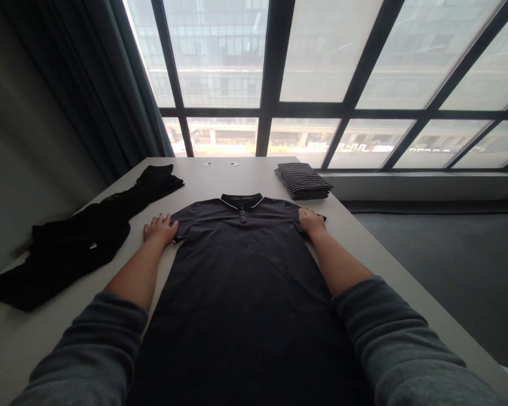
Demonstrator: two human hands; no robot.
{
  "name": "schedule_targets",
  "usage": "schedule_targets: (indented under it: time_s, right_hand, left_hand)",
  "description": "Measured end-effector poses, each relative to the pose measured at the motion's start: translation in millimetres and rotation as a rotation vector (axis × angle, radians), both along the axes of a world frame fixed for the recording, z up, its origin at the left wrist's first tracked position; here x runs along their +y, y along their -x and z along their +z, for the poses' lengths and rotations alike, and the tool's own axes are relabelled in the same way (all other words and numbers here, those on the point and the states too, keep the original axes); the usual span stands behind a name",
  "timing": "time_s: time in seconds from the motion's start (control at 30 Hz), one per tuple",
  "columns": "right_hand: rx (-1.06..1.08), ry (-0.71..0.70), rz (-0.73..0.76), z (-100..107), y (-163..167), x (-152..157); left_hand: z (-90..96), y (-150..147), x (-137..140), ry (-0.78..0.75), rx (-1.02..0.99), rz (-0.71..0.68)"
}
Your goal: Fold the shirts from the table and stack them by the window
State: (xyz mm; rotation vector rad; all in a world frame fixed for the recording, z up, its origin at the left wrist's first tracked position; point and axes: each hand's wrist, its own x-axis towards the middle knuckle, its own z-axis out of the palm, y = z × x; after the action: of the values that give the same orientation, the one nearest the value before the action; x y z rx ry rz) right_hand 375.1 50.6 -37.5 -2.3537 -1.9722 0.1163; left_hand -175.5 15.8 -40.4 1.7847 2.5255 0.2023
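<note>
Here I see both hands out ahead of me on a dark polo shirt (241,270) that lies flat, front up, along the middle of the white table (364,237), its collar pointing toward the window. My left hand (160,229) rests palm down at the end of the shirt's left sleeve, fingers loosely spread and lying partly on the tabletop, partly on the sleeve's edge; it presses rather than pinches, as far as I can tell. My right hand (311,221) sits on the right sleeve, fingers curled closer together over the fabric near the sleeve's hem; whether they actually grip a fold I cannot tell from this angle. Both forearms run along the shirt's sides, grey sleeves pushed back. There are no containers on the table. To the left, well apart from the shirt, a crumpled black garment (80,237) sprawls toward the table's edge. At the far right corner a folded striped garment (302,179) lies in a neat stack, near the window.
</note>
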Motion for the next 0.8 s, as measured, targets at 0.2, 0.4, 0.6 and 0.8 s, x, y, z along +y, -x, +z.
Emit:
schedule_targets:
  time_s: [0.2,0.4,0.6,0.8]
  right_hand:
    - [0.004,0.069,-0.059,-6.0,-36.8,-15.3]
    - [-0.005,0.043,-0.196,-11.8,-43.9,-16.0]
    - [0.023,0.003,-0.316,-12.1,-46.2,-12.4]
    - [0.047,0.001,-0.321,-10.6,-44.7,-12.6]
  left_hand:
    - [-3.2,4.3,2.0,0.017,-0.009,0.010]
    - [-4.6,7.3,3.4,0.029,-0.003,0.014]
    - [-9.9,12.4,4.7,-0.068,0.005,0.014]
    - [-8.4,12.2,4.1,-0.122,-0.010,0.063]
